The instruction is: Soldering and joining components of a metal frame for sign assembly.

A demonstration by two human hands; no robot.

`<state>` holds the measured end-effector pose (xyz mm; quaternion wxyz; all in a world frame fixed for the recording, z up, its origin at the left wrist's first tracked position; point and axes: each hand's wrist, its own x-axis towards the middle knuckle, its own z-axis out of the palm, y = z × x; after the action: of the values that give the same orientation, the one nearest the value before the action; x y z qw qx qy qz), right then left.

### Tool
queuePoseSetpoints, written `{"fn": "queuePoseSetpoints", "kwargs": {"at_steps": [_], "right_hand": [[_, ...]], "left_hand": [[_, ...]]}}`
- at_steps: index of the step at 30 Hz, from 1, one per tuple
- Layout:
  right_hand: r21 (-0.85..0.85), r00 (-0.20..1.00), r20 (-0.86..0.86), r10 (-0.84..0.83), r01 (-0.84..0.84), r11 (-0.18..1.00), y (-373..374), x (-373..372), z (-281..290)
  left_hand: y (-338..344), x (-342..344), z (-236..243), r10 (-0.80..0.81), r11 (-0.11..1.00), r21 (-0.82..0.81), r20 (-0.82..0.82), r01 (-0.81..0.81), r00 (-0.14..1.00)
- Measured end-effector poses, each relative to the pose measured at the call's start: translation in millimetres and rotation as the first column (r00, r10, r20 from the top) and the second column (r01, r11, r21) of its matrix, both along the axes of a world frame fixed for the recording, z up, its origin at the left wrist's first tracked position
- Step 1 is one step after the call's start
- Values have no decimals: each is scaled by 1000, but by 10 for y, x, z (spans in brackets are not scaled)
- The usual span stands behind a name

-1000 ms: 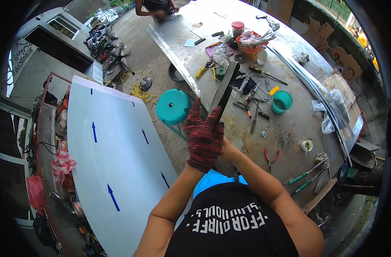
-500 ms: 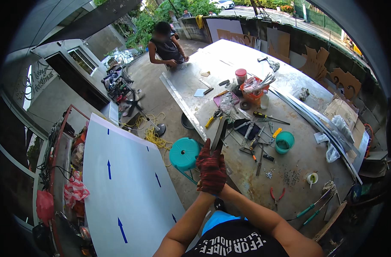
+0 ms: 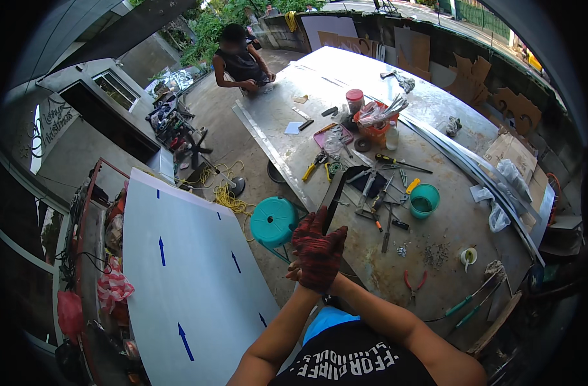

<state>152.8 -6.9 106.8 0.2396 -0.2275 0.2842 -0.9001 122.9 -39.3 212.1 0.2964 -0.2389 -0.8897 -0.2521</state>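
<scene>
We press both gloved hands, right hand (image 3: 323,254) over left hand (image 3: 298,267), together around a dark metal strip (image 3: 332,196), teal stool (image 3: 274,222) left, worktable (image 3: 461,225) and scattered tools right.

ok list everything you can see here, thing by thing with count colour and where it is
metal strip: 1, dark, upright in the gloved hands at the table's near edge
stool: 1, teal, on the floor left of the table
work table: 1, grey metal, centre and right
small bucket: 1, teal, on the table
pliers: 1, red-handled, near table edge
snips: 1, yellow-handled, on the table
white sheet: 1, white with blue arrows, left
cord: 1 coil, yellow, on the floor
another person: 1, at the far end
left hand: mostly hidden behind the right
right hand: red and black glove, on the strip
</scene>
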Motion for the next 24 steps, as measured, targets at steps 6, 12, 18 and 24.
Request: {"fn": "queuePoseSetpoints", "kwargs": {"at_steps": [6,12,18,24], "right_hand": [[-63,992,107,63,-56,996,-20,167,-111],[-95,970,229,82,-62,994,-145,312,-178],[-83,978,76,192,-186,979,-40,249,153],[28,977,97,188,-191,981,69,341,274]], "left_hand": [[-181,121,49,24,923,-383,12,-18,1000],[-606,78,158,64,998,-14,254,-62,965],[-926,-48,272,-77,969,192,836,-159,543],[-780,45,291,-157,887,388,766,-253,623]]}}
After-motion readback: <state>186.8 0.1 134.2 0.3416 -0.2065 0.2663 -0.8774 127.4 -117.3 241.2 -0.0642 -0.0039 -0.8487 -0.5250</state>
